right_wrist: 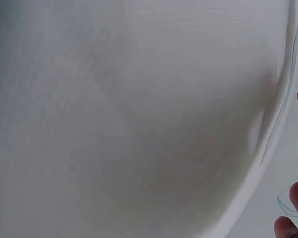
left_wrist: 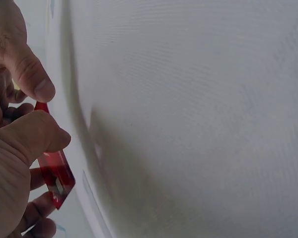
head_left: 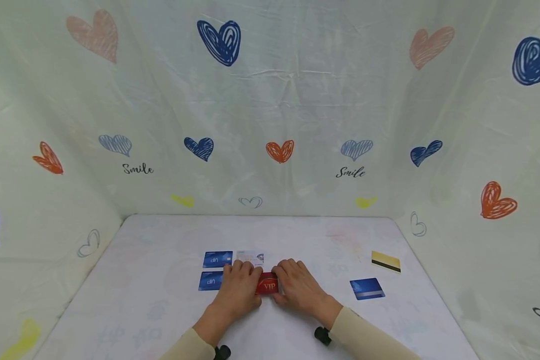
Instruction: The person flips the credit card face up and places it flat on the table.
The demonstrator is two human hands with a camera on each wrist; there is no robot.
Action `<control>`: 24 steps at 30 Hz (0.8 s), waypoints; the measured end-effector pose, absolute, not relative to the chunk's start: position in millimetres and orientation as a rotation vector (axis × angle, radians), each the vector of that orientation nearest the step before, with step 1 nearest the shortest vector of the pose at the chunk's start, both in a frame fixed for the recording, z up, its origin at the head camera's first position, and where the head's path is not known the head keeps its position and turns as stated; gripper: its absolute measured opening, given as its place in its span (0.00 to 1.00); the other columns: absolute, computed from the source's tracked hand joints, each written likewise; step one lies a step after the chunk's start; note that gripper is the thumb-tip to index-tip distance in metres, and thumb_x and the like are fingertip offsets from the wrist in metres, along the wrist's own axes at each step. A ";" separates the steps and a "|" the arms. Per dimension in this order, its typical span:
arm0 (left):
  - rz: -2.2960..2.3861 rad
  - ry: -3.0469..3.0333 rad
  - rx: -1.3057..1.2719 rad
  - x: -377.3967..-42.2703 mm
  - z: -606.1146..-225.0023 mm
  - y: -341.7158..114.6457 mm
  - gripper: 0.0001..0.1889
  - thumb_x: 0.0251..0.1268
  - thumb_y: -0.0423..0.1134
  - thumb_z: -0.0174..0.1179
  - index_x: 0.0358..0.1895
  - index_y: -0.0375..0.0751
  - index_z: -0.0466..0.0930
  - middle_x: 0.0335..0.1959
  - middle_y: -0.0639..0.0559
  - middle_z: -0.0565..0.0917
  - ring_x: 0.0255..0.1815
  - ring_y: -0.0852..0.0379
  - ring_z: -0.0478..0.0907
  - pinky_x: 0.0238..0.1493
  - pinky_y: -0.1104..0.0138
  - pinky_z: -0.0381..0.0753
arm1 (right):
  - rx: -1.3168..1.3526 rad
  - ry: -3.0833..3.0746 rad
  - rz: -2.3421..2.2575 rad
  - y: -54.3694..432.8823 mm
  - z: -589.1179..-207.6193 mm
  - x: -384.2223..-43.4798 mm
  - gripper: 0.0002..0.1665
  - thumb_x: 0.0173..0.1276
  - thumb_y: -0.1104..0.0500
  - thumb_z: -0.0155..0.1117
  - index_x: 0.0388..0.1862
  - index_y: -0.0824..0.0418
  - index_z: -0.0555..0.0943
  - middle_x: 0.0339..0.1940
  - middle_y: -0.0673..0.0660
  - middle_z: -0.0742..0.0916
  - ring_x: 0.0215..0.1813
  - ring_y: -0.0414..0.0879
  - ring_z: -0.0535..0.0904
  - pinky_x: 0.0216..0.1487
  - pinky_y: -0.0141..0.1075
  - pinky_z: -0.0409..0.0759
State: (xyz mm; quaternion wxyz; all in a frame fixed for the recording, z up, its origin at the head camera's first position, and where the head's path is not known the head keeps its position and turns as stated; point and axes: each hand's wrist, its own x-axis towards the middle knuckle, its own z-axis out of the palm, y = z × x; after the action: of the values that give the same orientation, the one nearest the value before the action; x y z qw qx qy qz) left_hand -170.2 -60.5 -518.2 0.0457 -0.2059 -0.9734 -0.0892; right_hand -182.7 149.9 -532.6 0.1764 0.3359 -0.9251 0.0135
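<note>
A red card (head_left: 267, 284) printed "VIP" is between my two hands, low over the table. My left hand (head_left: 237, 287) grips it from the left; in the left wrist view its thumb lies across the front of the card (left_wrist: 58, 176) and its fingers are behind. On the other side, my right hand (head_left: 300, 287) pinches the card's right end between thumb and fingers. Just beyond the hands lies a pale card (head_left: 250, 257), partly covered by the left fingers. Two blue cards, an upper one (head_left: 218, 259) and a lower one (head_left: 210, 281), lie left of it.
To the right on the white table (head_left: 162, 235) lie a yellow card (head_left: 386, 261) with a dark stripe and another blue card (head_left: 367, 289). A pale cloth (head_left: 261, 110) printed with hearts hangs behind and at both sides of the table.
</note>
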 end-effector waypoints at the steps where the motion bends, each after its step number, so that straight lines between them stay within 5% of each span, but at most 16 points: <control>1: -0.263 -2.974 -0.621 -169.9 -519.0 -60.6 0.37 0.49 0.50 0.83 0.64 0.44 0.81 0.55 0.44 0.82 0.60 0.44 0.72 0.58 0.46 0.72 | 0.946 -2.629 0.039 150.9 -533.2 -182.6 0.33 0.62 0.38 0.78 0.56 0.56 0.81 0.48 0.48 0.82 0.48 0.43 0.76 0.44 0.34 0.72; 24: -0.077 -2.942 -0.604 -174.6 -533.1 -66.2 0.35 0.56 0.52 0.79 0.65 0.38 0.80 0.57 0.43 0.83 0.60 0.43 0.73 0.59 0.48 0.75 | 0.903 -2.752 0.029 152.9 -539.8 -190.0 0.28 0.68 0.40 0.72 0.55 0.57 0.80 0.45 0.49 0.81 0.45 0.43 0.72 0.41 0.33 0.68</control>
State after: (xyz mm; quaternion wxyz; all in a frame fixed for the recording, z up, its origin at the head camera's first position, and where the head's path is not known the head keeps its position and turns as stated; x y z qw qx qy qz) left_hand -174.6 -66.2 -533.1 0.0686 -0.2005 -0.9770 -0.0255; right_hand -190.0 152.9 -539.8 0.1221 0.3093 -0.9430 0.0100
